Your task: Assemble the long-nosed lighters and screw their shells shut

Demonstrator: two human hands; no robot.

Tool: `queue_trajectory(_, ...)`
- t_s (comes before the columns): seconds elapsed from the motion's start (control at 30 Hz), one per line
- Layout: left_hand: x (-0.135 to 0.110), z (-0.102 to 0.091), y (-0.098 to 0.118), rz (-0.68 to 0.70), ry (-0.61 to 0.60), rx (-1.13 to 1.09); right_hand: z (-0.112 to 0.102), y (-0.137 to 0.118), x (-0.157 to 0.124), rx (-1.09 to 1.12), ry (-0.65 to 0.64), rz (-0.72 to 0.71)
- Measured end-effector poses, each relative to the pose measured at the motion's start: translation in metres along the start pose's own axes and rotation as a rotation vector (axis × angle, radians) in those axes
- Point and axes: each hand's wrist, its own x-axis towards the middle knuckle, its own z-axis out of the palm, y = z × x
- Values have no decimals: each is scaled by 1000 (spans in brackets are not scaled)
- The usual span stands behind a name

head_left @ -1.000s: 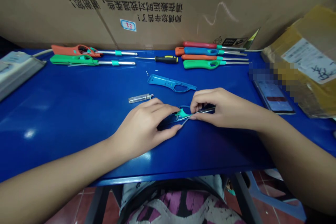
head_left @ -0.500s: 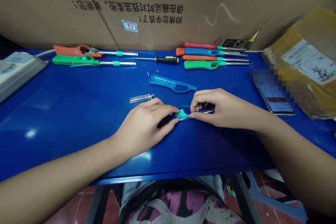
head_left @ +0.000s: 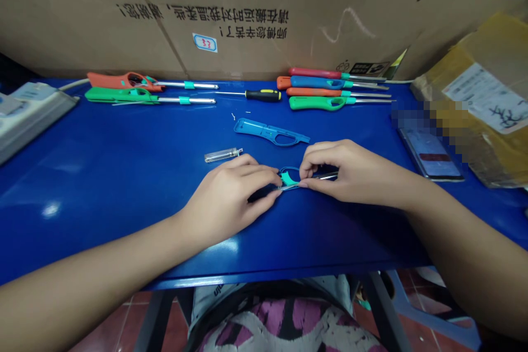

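Observation:
Between my two hands, low over the blue table, is a partly assembled lighter (head_left: 290, 179) with a blue handle shell, a teal trigger and a metal tube. My left hand (head_left: 233, 192) pinches its handle end, and the fingers hide most of that part. My right hand (head_left: 344, 173) grips it near where the tube meets the handle; the metal tube (head_left: 328, 175) shows under the curled fingers. Just beyond lies a loose blue handle half (head_left: 270, 132), its hollow side up. A clear fuel tank (head_left: 223, 154) rests behind my left hand.
At the back left lie an orange lighter (head_left: 124, 81) and a green one (head_left: 119, 95). A yellow-black screwdriver (head_left: 264, 95) is beside them. Several lighters (head_left: 317, 102) are stacked back right. A phone (head_left: 431, 148), a taped parcel (head_left: 478, 99) and a power strip (head_left: 33, 115) flank the table (head_left: 124, 198).
Both hands stay almost in place on the lighter. My left fingertips have closed in slightly over the trigger area, covering a bit more of it.

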Motion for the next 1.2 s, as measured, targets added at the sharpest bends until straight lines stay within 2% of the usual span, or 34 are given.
queue_trajectory(0.57,2,0,1,22,23,3,-8,-1,-3,-9,-54,-9)
queue_trajectory(1.07,1,1,2,0,27,-19,-2,2,0,65,-22,61)
queue_trajectory(1.2,1,1,2,4,29,-13,0,2,1,71,-9,39)
